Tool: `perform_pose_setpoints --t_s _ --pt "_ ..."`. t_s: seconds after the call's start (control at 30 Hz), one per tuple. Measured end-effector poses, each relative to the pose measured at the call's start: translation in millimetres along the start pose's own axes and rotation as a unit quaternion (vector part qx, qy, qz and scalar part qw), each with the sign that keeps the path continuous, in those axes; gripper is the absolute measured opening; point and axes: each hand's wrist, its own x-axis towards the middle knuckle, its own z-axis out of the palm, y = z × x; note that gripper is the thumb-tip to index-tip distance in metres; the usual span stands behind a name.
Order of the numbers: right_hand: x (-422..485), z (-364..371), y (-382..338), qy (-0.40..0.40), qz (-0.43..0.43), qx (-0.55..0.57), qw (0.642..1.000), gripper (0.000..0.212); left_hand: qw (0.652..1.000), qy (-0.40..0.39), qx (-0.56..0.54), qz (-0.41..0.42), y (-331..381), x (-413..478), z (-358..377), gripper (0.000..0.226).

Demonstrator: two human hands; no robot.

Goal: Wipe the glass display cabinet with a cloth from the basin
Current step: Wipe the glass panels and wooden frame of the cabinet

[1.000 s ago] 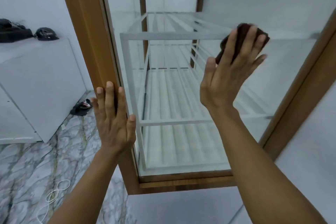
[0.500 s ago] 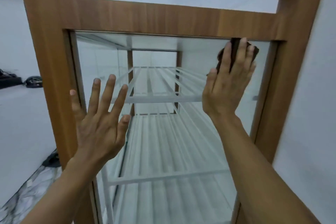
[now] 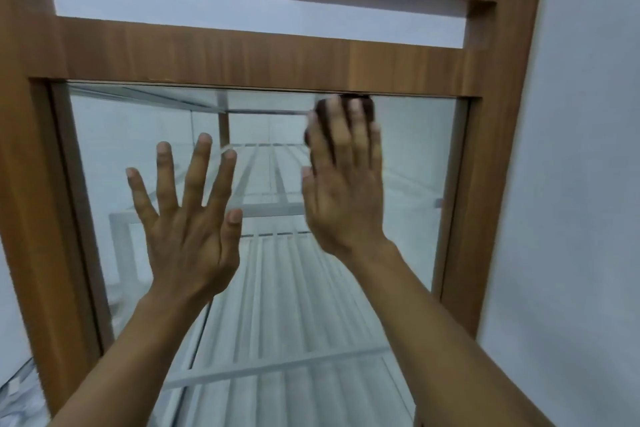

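Note:
A tall display cabinet with a brown wooden frame point(image 3: 242, 55) and a large glass pane point(image 3: 415, 156) fills the view. My right hand point(image 3: 346, 184) lies flat with straight fingers and presses a dark brown cloth point(image 3: 320, 114) against the glass, just under the frame's top rail. Most of the cloth is hidden under the fingers. My left hand point(image 3: 188, 222) is spread wide with straight fingers in front of the glass, left of the right hand; contact with the pane cannot be told.
White slatted shelves point(image 3: 284, 305) show behind the glass. A pale wall point(image 3: 581, 184) stands right of the cabinet. A bit of marbled floor point(image 3: 14, 392) shows at the bottom left.
The right hand slid the cloth left along the top of the glass. The left hand left the frame's edge earlier and now is spread in front of the pane. The view tilted upward.

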Motion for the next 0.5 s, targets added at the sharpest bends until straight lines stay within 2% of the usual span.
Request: perform_pose_setpoints --t_s 0.07,0.1,0.13,0.17,0.2,0.27,0.3,0.33,0.37,0.4,0.47,0.5 --pt "-17.8 6.4 -26.0 -0.075 -0.154 0.009 0.985 0.063 1.000 0.011 -0.005 0.006 -0.9 -0.8 0.2 0.062" --pt "-29.7 7.1 -22.3 -0.087 -0.184 0.001 0.979 0.062 1.000 0.015 -0.009 0.009 -0.7 -0.8 0.0 0.062" --pt "-41.6 5.7 -8.2 -0.077 -0.172 -0.008 0.982 0.063 1.000 0.015 -0.013 0.011 -0.3 -0.9 0.2 0.062" --pt "-52.9 2.7 11.2 -0.055 -0.117 -0.013 0.992 0.064 1.000 0.015 -0.018 0.011 -0.1 -1.4 0.6 0.063" --pt "-62.2 -2.0 32.8 -0.030 -0.026 -0.023 0.999 0.064 1.000 0.015 -0.023 0.011 -0.9 -1.9 0.6 0.063" --pt "-72.4 -15.6 67.5 0.032 0.153 -0.055 0.986 0.059 0.999 0.021 -0.028 0.018 -2.2 -2.2 2.1 0.063" --pt "-75.0 -17.2 69.4 0.048 0.198 -0.060 0.977 0.057 0.999 0.026 -0.025 0.023 -3.8 -2.5 2.8 0.063" --pt "-78.1 -15.5 60.7 0.044 0.198 -0.049 0.978 0.056 0.999 0.027 -0.026 0.027 -3.9 -3.9 3.9 0.062" --pt "-84.9 -12.0 44.7 0.020 0.148 -0.031 0.988 0.056 0.999 0.026 -0.030 0.031 -1.4 -7.0 5.6 0.062" --pt "-98.2 -5.4 26.4 -0.023 0.057 -0.014 0.998 0.056 0.999 0.025 -0.033 0.034 2.5 -12.0 7.5 0.062" --pt "-138.8 5.1 1.9 -0.105 -0.137 -0.019 0.985 0.057 0.998 0.013 -0.039 0.043 13.6 -29.7 12.8 0.062" --pt "-160.5 5.9 2.6 -0.121 -0.174 -0.039 0.977 0.058 0.998 0.001 -0.041 0.045 19.4 -42.8 16.1 0.063"
